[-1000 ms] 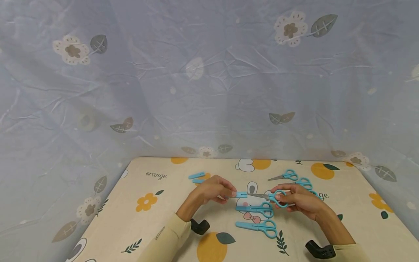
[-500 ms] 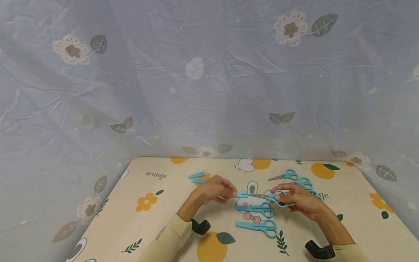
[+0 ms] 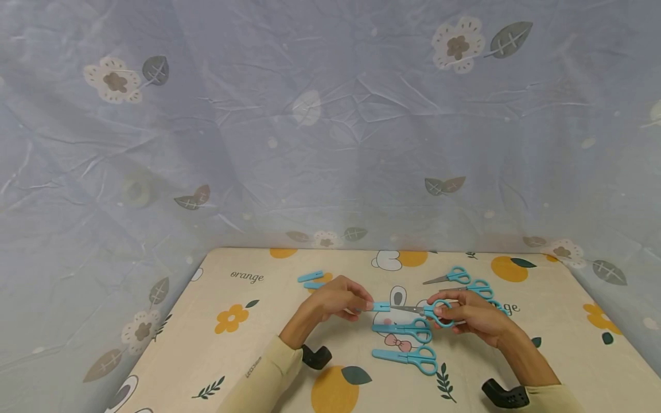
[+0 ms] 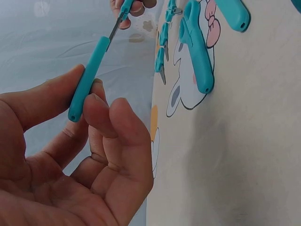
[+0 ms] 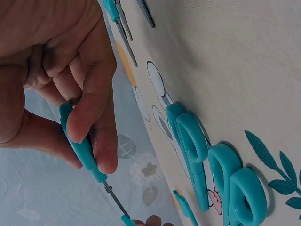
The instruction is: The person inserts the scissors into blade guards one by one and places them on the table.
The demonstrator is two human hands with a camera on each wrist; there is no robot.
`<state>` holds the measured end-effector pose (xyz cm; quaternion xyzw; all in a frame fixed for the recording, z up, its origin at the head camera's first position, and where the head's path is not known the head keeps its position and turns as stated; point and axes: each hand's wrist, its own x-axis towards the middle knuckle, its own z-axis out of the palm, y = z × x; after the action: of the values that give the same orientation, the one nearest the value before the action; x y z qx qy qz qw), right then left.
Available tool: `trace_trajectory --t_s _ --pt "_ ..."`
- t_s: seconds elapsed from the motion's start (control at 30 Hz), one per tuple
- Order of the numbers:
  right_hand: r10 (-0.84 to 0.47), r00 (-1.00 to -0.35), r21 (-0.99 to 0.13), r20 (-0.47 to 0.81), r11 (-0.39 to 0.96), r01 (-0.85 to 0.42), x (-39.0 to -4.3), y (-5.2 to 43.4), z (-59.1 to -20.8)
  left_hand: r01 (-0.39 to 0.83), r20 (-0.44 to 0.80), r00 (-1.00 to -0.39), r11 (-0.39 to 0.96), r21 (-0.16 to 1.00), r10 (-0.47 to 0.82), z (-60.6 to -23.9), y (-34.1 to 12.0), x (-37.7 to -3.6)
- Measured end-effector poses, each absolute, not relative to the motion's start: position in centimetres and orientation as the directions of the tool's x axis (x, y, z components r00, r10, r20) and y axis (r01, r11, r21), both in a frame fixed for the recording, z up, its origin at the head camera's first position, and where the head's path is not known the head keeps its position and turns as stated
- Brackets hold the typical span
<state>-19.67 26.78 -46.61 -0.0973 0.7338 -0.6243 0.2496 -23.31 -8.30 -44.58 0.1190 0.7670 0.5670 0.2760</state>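
My left hand (image 3: pixel 366 304) pinches a blue blade cap (image 3: pixel 381 307) between thumb and fingers, above the table. My right hand (image 3: pixel 440 314) grips the blue handle loops of a pair of scissors (image 3: pixel 436 311). The bare metal blade (image 3: pixel 408 308) points left, with its tip just inside the cap. In the left wrist view the cap (image 4: pixel 89 77) sits on the blade tip (image 4: pixel 114 29). In the right wrist view my fingers (image 5: pixel 89 108) curl round the handle (image 5: pixel 81 143).
Two capped scissors (image 3: pixel 403 330) (image 3: pixel 408 357) lie on the cream orange-print tablecloth (image 3: pixel 248 344) under my hands. Uncapped scissors (image 3: pixel 448 277) (image 3: pixel 480 287) lie behind my right hand. Two loose caps (image 3: pixel 310 276) lie at the back left. A blue floral cloth (image 3: pixel 330 115) hangs behind.
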Motion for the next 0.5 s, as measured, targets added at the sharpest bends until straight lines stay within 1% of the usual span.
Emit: trace_trajectory --t_s 0.13,0.37,0.5 --pt "-0.443 -0.858 -0.961 -0.258 0.210 0.180 -19.62 26.77 -46.53 -0.128 -0.291 -0.822 0.338 0.932 0.490 -44.53 -8.14 -23.26" --pt "-0.440 -0.865 -0.962 -0.239 0.229 0.149 -19.51 26.50 -46.36 -0.128 -0.295 -0.826 0.350 0.928 0.481 -44.49 -7.73 -23.16" --pt "-0.432 -0.868 -0.960 -0.246 0.231 0.157 -19.57 26.33 -46.34 -0.121 -0.290 -0.826 0.352 0.928 0.482 -44.36 -7.52 -23.07"
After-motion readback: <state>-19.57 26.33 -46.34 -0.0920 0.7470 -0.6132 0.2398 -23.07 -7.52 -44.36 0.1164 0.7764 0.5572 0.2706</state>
